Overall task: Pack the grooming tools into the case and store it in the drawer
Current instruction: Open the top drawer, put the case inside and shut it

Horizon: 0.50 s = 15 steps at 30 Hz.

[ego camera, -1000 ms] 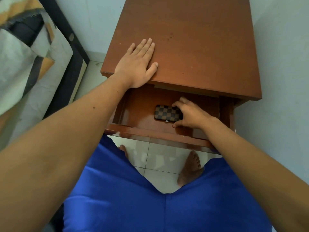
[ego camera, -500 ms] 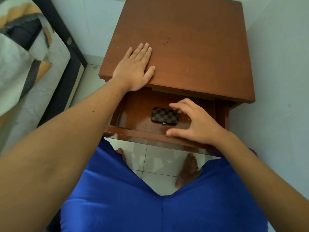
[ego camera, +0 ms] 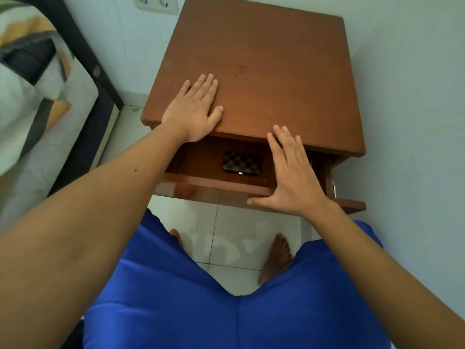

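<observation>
Closing drawer (ego camera: 216, 188) next: case (ego camera: 241, 164) inside, mid-floor. Right hand (ego camera: 293, 177) flat, empty, fingers over opening, could get pinched. Left hand (ego camera: 193, 113) spread on counter (ego camera: 276, 79), steadying.

The single head-worn camera is looking steeply down from close above, facing forward over the person's lap onto the nightstand (ego camera: 254, 71), its open drawer (ego camera: 214, 190) and the floor (ego camera: 226, 235).
</observation>
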Motion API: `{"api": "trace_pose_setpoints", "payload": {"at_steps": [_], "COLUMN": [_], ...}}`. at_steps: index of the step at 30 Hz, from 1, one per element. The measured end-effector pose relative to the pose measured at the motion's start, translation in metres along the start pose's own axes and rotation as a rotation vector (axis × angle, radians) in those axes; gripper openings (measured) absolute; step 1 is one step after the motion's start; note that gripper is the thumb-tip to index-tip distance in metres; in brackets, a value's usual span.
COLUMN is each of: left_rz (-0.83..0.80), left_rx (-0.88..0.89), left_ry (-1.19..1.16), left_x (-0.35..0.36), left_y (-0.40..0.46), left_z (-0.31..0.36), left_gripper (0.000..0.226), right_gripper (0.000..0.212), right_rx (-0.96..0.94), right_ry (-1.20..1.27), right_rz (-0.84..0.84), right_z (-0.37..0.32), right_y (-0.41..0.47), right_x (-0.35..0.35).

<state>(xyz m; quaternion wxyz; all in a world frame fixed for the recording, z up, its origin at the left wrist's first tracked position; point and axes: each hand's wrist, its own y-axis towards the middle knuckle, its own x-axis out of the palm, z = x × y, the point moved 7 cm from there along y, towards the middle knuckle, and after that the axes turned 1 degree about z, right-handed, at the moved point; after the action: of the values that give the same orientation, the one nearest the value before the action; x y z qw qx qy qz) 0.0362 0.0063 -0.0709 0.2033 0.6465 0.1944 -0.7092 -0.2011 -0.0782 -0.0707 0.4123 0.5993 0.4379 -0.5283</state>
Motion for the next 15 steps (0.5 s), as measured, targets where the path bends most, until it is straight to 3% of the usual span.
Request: {"api": "trace_pose_setpoints", "payload": {"at_steps": [6,15], "left_rz": [0.003,0.015], "left_rx": [0.002,-0.003], "left_ry": [-0.001,-0.003], "left_x": [0.0,0.002], "left_y": [0.0,0.0], "left_z": [0.001,0.0], "left_gripper": [0.075,0.073], "right_gripper": [0.145,0.095], "right_rx": [0.068,0.205], "right_ry": [-0.054,-0.034], "right_rz": [0.043,0.305], "right_z": [0.019,0.023], "right_y": [0.029,0.042], "right_x": [-0.001,0.001]}}
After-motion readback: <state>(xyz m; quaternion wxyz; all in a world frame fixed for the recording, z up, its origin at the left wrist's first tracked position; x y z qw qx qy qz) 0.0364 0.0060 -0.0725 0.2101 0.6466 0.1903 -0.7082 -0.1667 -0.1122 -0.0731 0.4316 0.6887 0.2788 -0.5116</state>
